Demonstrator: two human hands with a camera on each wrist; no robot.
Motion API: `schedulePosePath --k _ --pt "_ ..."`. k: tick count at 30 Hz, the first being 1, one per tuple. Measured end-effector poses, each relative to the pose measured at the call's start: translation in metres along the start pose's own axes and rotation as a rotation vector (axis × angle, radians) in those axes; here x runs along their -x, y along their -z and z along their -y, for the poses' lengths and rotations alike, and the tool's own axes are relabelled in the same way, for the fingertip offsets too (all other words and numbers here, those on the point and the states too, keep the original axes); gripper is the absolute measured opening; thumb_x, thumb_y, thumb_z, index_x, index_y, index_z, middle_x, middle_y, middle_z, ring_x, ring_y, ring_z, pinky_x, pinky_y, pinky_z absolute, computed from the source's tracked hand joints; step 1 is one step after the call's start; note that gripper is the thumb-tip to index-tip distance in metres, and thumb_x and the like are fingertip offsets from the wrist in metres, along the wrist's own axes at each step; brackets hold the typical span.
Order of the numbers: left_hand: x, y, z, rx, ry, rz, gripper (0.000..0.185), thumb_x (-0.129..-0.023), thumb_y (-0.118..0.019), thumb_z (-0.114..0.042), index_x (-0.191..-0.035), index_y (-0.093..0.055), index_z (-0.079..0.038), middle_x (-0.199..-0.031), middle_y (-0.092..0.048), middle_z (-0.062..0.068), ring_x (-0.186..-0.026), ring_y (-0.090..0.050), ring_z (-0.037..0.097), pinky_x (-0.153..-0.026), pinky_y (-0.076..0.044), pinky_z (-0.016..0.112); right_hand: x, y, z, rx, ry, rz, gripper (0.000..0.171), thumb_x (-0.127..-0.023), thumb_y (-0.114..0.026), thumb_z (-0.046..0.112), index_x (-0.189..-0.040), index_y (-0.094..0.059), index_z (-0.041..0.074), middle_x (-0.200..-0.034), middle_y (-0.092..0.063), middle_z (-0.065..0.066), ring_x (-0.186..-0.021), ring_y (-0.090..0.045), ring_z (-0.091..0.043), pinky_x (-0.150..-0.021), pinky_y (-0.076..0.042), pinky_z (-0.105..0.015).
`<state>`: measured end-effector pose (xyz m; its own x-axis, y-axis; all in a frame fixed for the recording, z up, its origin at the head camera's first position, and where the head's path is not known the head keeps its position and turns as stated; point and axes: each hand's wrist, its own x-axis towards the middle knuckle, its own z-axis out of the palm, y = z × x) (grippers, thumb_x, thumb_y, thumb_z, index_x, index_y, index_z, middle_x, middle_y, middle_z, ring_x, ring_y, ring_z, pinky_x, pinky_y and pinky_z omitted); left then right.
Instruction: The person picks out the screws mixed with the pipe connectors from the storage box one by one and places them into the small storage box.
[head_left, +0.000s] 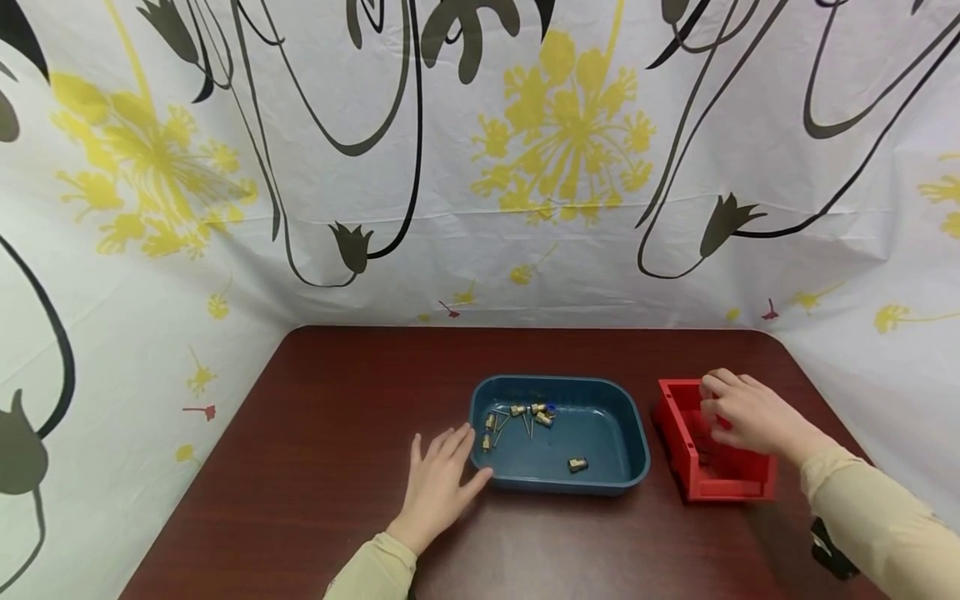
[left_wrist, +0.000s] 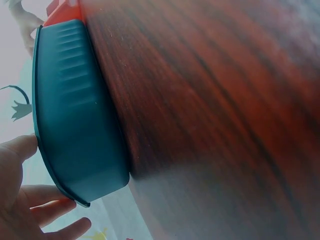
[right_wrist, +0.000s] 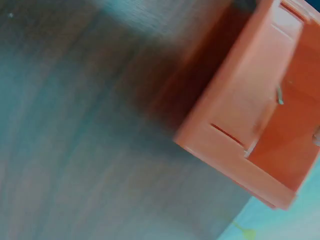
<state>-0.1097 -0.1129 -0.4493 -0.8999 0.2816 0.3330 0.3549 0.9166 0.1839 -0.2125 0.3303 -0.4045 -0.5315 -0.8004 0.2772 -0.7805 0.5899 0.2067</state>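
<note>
My left hand [head_left: 438, 487] touches the left rim of a blue tray [head_left: 607, 481], its fingers spread and mostly straight. In the left wrist view, the thumb and fingertips lie along the tray's rim. Several brass fittings [head_left: 577, 464] and thin metal pins [head_left: 501, 425] lie in the tray, mostly grouped at its left. My right hand [head_left: 750, 414] is over a red bin [head_left: 735, 489], fingers bent downward. I cannot tell whether its fingertips hold anything. A small metal piece [right_wrist: 279, 95] shows inside the bin in the right wrist view.
The tray and bin stand on a dark reddish-brown wooden table [head_left: 360, 400], the bin to the tray's right. A patterned white cloth [head_left: 450, 183] hangs behind and beside the table. A black object [head_left: 831, 550] is by the right sleeve.
</note>
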Motion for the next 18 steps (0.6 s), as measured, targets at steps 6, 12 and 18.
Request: schedulePosePath --k 6,12,18 --pt "0.0 0.0 0.001 -0.008 0.003 0.007 0.061 -0.082 -0.052 -0.052 -0.125 -0.052 -0.008 -0.126 -0.048 0.006 -0.114 -0.042 0.026 -0.091 -0.018 0.06 -0.021 0.022 -0.006 0.008 0.033 -0.019 0.027 -0.052 -0.072 0.013 -0.057 -0.048 0.023 -0.081 -0.043 -0.001 -0.082 -0.041 -0.023 -0.056 -0.036 -0.034" --pt "0.0 0.0 0.001 0.001 0.006 0.005 0.061 -0.082 -0.052 -0.052 -0.125 -0.052 -0.008 -0.126 -0.048 0.005 -0.115 -0.041 0.026 -0.091 -0.017 0.06 -0.05 0.039 -0.006 0.018 0.073 -0.032 0.023 -0.052 -0.074 0.012 -0.062 -0.055 0.017 -0.084 -0.046 -0.006 -0.086 -0.042 -0.026 -0.061 -0.038 -0.038" --pt "0.0 -0.001 0.001 0.014 0.006 0.007 0.06 -0.082 -0.053 -0.05 -0.125 -0.052 -0.008 -0.126 -0.048 0.006 -0.115 -0.041 0.027 -0.092 -0.016 0.061 -0.081 0.049 0.004 0.005 0.11 -0.044 0.021 -0.054 -0.076 0.013 -0.066 -0.059 0.016 -0.091 -0.049 -0.008 -0.09 -0.041 -0.026 -0.068 -0.039 -0.041"
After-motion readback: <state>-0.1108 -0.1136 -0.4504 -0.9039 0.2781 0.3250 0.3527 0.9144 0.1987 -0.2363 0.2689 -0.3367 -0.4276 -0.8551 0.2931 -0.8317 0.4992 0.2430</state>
